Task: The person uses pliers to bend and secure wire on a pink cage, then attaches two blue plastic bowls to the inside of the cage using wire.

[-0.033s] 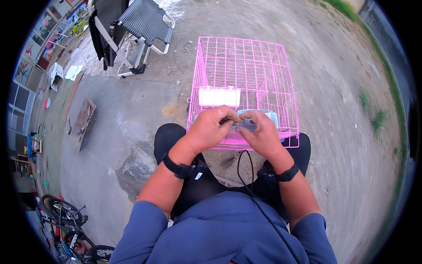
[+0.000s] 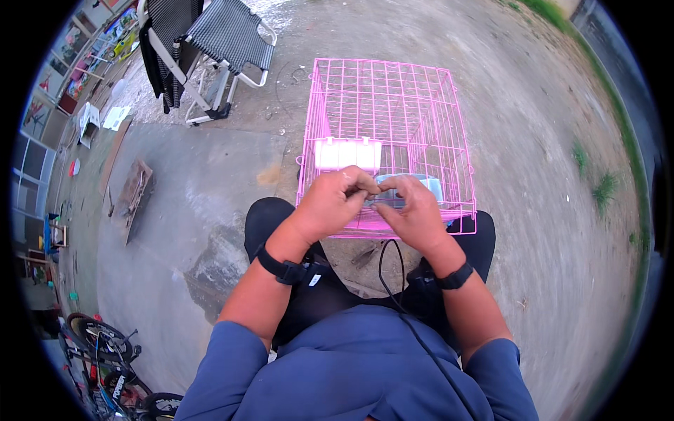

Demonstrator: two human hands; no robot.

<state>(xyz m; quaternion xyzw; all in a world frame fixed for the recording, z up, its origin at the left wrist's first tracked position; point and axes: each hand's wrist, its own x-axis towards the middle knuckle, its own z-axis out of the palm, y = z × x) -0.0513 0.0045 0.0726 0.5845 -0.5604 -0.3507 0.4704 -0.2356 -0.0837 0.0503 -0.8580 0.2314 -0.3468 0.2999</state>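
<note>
A pink wire cage (image 2: 386, 90) stands on the ground between my knees, its grid side facing up. Over its near edge my left hand (image 2: 335, 200) and my right hand (image 2: 413, 210) meet, thumbs and forefingers pinched close together. Whatever small thing lies between the fingertips is too small to make out. Inside the cage, beyond my left hand, is a white plastic box (image 2: 347, 154). A pale blue tray (image 2: 428, 184) shows behind my right hand, partly covered by it.
A black cable (image 2: 382, 270) loops down between my legs. A folding chair (image 2: 232, 38) with a dark woven seat stands at the far left. Left on the concrete lies a rusty dustpan-shaped piece (image 2: 135, 193); bicycles (image 2: 105, 358) lie at the lower left.
</note>
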